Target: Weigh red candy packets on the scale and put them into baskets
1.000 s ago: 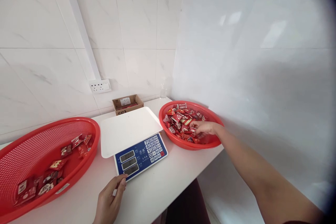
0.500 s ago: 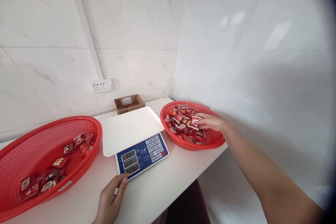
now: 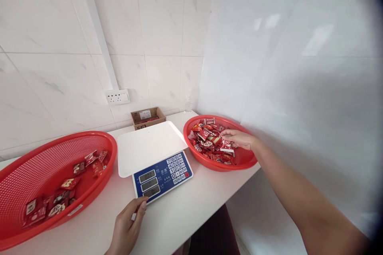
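My right hand [image 3: 239,138] reaches into the round red basket [image 3: 206,163] on the right. Its fingers pinch a red-and-white wrapped candy [image 3: 226,144] over a pile of similar wrapped candies [image 3: 206,143]. At the front left corner of a blue-and-white weighing scale [image 3: 163,176], my left hand [image 3: 129,223] is closed, thumb and index finger on the corner. The white pan [image 3: 151,147] of the scale lies bare behind its keypad and three displays. The held candy is partly covered by my fingers.
To the left stands a larger red basket [image 3: 112,155] with several wrapped packets [image 3: 56,209]. A small cardboard box [image 3: 140,125] with red packets sits behind the scale. A clear plastic bottle [image 3: 188,102] stands at the back corner, by the walls. The table's front edge runs diagonally rightward.
The candy in my right hand has tilted downward and shifted slightly right as the fingers close around its upper part. My left hand remains at the scale's corner.
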### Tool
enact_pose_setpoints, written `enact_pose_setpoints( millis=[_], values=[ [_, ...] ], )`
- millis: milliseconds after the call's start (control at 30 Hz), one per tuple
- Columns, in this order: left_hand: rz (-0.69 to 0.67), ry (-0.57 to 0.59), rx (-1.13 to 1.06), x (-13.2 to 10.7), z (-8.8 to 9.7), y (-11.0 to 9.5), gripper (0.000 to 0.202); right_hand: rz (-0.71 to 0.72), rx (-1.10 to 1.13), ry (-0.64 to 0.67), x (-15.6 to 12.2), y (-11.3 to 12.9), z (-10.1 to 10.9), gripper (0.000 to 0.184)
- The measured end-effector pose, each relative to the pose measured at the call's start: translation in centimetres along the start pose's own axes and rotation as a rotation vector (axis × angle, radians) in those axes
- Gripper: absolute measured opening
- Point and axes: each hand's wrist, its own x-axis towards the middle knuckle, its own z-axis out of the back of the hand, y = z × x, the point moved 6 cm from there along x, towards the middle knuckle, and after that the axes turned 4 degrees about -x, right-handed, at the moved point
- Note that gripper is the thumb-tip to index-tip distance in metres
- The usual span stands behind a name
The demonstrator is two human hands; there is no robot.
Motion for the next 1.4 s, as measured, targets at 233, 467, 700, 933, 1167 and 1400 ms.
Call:
enact_pose_setpoints(
  millis=[233, 467, 700, 933, 1167, 1400],
  values=[
    [-0.006, 0.013, -0.004, 0.0, -0.1, 0.2, 0.036, 0.016, -0.334, 0.007, -0.4, 1.0, 0.1, 0.021],
    [0.0, 0.015, 0.002, -0.1, -0.1, 0.3, 0.036, 0.014, -0.624, 0.188, -0.2, 0.7, -2.8, 0.043],
    [0.01, 0.013, 0.004, -0.2, 0.0, 0.6, 0.037, 0.033, -0.75, 0.173, 0.6, 1.0, -4.1, 0.033],
    [-0.011, 0.021, 0.0, -0.2, -0.2, 0.6, 0.034, 0.054, -0.746, 0.001, -0.2, 2.2, -0.8, 0.034],
    [-0.049, 0.019, 0.019, -0.1, -0.3, 0.5, 0.032, 0.037, -0.864, 0.059, -0.3, 2.0, -2.1, 0.028],
    [-0.062, 0.018, 0.032, 0.0, -0.2, 0.2, 0.032, -0.022, -0.943, 0.247, -0.5, 1.8, -6.2, 0.046]
  ],
)
